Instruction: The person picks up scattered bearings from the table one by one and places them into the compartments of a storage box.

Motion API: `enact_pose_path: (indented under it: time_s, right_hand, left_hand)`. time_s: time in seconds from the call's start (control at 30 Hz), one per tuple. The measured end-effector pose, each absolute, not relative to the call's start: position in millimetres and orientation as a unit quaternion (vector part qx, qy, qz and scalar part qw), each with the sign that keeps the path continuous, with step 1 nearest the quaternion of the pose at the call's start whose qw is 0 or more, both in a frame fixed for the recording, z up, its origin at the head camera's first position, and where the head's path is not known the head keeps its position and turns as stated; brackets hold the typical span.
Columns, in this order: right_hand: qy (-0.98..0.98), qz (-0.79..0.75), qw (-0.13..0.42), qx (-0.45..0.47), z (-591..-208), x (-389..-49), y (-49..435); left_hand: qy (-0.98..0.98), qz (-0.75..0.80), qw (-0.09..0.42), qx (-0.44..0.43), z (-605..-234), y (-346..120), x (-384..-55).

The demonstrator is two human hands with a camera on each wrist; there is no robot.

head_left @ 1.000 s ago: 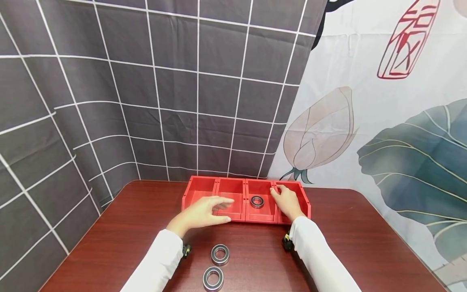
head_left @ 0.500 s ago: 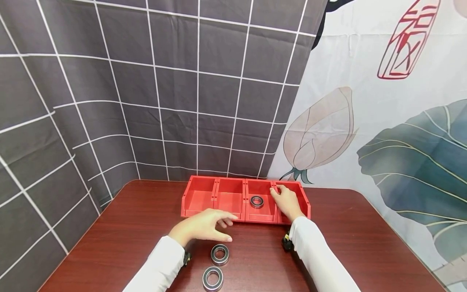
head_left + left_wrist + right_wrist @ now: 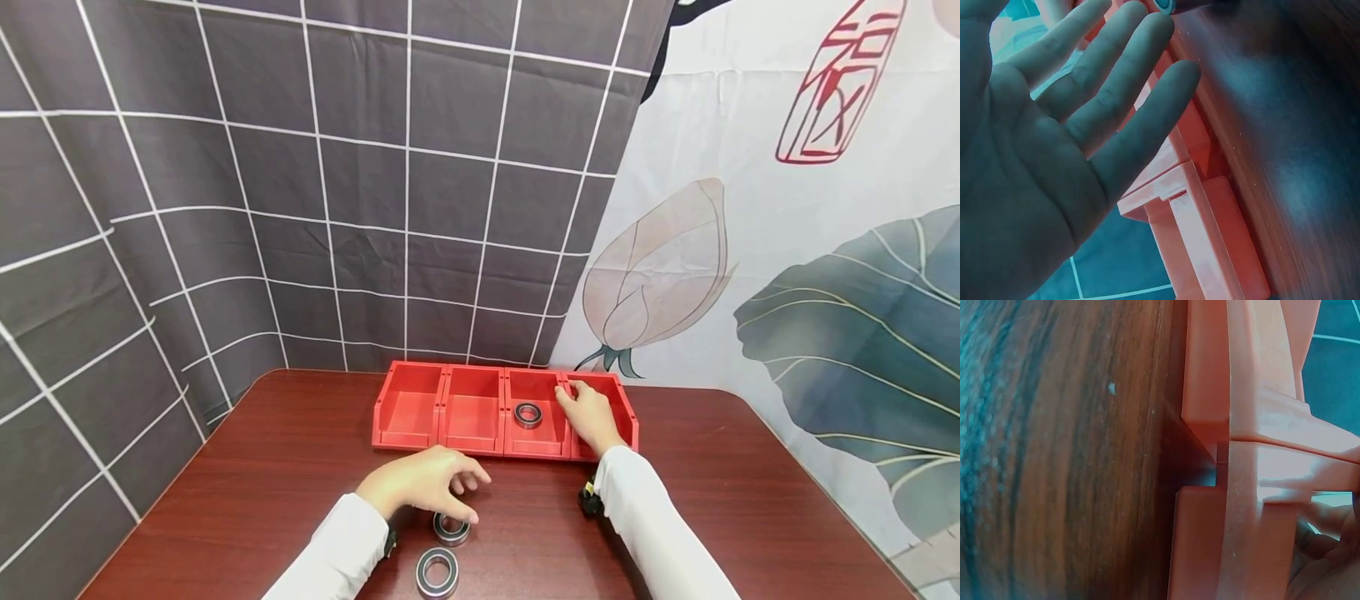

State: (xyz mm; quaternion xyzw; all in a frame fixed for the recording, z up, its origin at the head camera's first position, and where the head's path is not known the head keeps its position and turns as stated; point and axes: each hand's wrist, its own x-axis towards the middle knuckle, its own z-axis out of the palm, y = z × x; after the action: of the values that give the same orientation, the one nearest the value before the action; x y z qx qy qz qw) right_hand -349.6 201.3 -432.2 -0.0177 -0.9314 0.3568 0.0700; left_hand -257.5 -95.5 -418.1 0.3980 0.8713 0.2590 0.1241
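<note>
On a wood-grain table [image 3: 255, 483], left hand [image 3: 423, 482] released above one ball bearing [image 3: 452, 542], second bearing [image 3: 422, 575] just beside it, third bearing [image 3: 528, 425] in red storage bins [image 3: 472, 445], third from left, right hand [image 3: 590, 414] at that bin's right divider [image 3: 570, 440], grasp unclear.

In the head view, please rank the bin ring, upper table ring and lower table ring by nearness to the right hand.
1. Bin ring: left of the right hand.
2. Upper table ring: partly behind the left hand.
3. Lower table ring: nearest the picture's bottom edge.
</note>
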Motion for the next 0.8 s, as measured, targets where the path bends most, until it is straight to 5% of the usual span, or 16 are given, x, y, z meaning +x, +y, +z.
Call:
enact_pose_path:
  time_s: [0.8]
  right_hand:
    - [-0.929,0.362,0.078,-0.019,-434.8,-351.0,200.8]
  left_hand:
    - [0.874,0.219,0.123,0.415,-421.1,-90.1,-247.8]
